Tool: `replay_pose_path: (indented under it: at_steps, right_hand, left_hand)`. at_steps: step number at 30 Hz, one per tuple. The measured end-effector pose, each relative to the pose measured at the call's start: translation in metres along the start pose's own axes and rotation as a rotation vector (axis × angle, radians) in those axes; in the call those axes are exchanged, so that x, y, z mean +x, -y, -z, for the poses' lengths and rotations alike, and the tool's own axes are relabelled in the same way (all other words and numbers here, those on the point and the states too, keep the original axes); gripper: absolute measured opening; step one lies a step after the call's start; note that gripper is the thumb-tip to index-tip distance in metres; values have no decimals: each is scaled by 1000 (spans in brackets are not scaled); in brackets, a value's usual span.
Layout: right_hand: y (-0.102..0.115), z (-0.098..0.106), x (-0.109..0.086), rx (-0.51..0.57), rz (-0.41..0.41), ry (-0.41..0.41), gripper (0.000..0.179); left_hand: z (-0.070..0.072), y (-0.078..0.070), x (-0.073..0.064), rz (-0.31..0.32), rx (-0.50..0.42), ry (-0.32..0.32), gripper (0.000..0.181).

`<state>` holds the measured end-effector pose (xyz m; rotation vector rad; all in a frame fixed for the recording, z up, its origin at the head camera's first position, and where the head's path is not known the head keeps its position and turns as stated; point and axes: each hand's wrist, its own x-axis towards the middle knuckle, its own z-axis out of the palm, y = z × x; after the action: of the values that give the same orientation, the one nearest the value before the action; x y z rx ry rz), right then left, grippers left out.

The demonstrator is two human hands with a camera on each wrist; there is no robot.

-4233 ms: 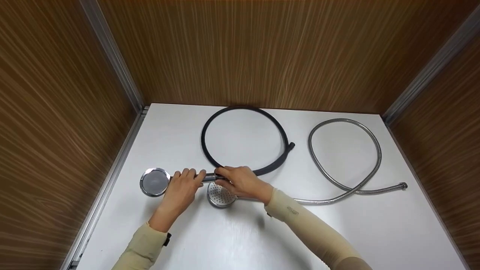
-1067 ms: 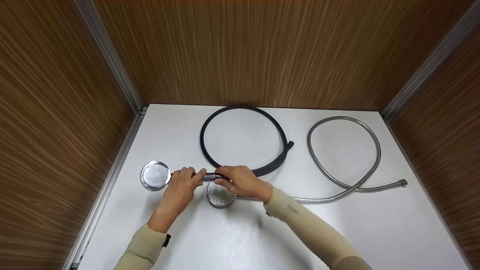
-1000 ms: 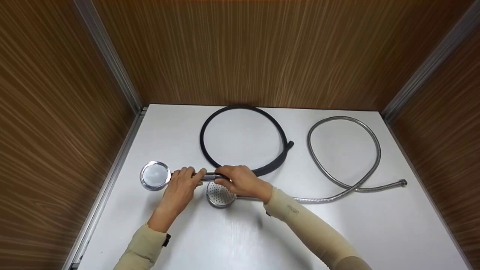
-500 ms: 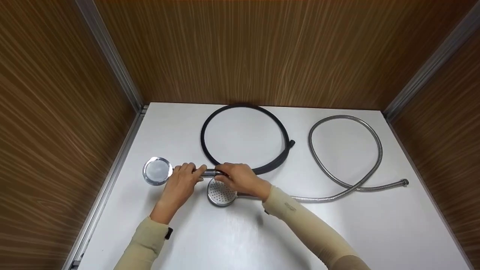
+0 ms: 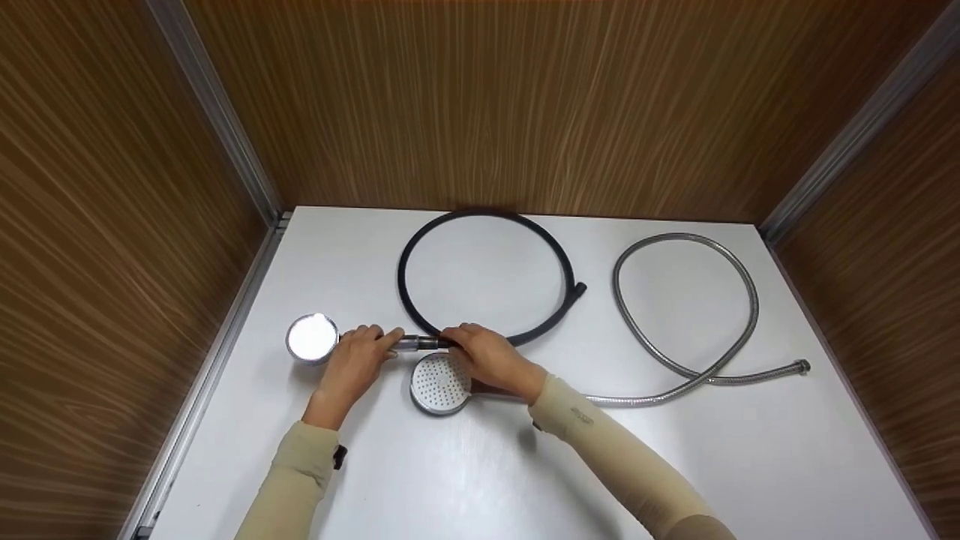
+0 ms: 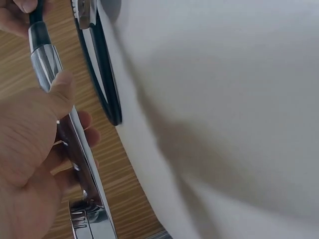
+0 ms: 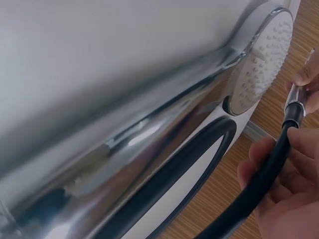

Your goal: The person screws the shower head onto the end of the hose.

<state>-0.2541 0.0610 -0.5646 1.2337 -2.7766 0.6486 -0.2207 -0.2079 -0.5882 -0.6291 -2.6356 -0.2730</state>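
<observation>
My left hand [image 5: 352, 365] grips the handle of a chrome shower head [image 5: 312, 338], held above the white table with its round end to the left. In the left wrist view, the thumb lies along the chrome handle [image 6: 82, 159], fingers wrapped behind it. My right hand [image 5: 491, 361] holds a black shower hose [image 5: 403, 277] close to where it meets the handle's end. The right wrist view shows thumb and fingers around the hose [image 7: 254, 196], just below its dark end collar [image 7: 294, 113]. Below the right hand lies a second shower head [image 5: 439, 385] with a white nozzle face.
A silver metal hose [image 5: 755, 300] lies looped on the right and runs toward the second shower head. Its free end nut [image 5: 802, 366] points right. The black hose's loop rests toward the back. Wood-grain panels [image 5: 480, 105] enclose the white table [image 5: 360, 480] on three sides.
The held shower head has turned and moved slightly away from me, its round end now glaring bright. My right fingers have shifted rightward, leaving more of the joint between handle and black hose visible.
</observation>
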Motion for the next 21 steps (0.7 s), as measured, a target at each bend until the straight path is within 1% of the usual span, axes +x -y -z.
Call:
replay_pose_path:
  at_steps: [6, 10, 17, 21]
  right_hand:
    - [-3, -2, -1, -24, 18, 22, 28]
    - [-7, -4, -2, -33, 21, 27, 23]
    - [-12, -7, -4, -36, 13, 28, 22]
    - [-14, -9, -5, -48, 12, 28, 22]
  left_hand:
    - [-6, 4, -1, 10, 11, 37, 32]
    - [-9, 3, -3, 17, -6, 69, 32]
    - [-12, 3, -3, 101, -121, 169, 37]
    - [-15, 4, -4, 101, -120, 181, 37]
